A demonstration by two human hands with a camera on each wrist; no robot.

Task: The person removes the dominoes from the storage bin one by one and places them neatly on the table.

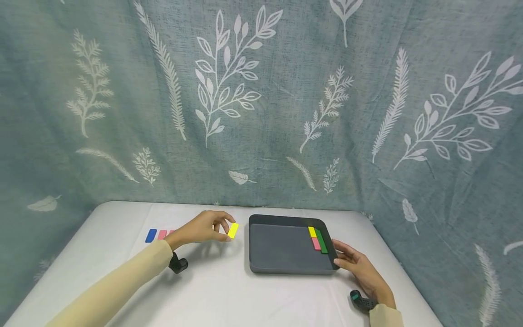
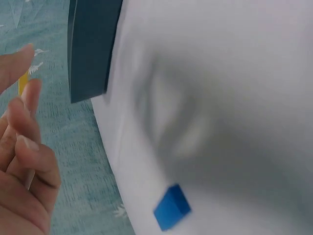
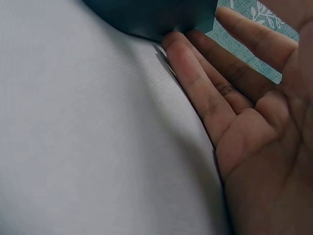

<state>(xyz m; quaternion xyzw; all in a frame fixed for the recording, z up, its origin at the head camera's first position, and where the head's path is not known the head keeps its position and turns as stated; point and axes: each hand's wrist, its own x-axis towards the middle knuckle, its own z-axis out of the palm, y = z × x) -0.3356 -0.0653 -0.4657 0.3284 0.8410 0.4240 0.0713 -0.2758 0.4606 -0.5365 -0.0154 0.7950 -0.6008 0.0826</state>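
My left hand (image 1: 206,227) pinches a yellow block (image 1: 233,230) between thumb and fingertips, above the table just left of a dark grey tray (image 1: 282,269). In the left wrist view only a sliver of that yellow block (image 2: 23,84) shows between the fingers. My right hand (image 1: 361,268) rests at the tray's right side, its fingers mostly straight against the outer wall, as the right wrist view also shows. Inside the tray, along its right wall, a long green block (image 1: 321,241) lies beside a smaller yellow block (image 1: 312,232) and a pink block (image 1: 316,244).
Left of the tray, a blue block (image 1: 151,235) and a pink block (image 1: 162,235) lie on the white-covered table (image 1: 229,290). More blocks are partly hidden behind my left hand. A green leaf-patterned curtain (image 1: 261,136) hangs behind the table and along its sides.
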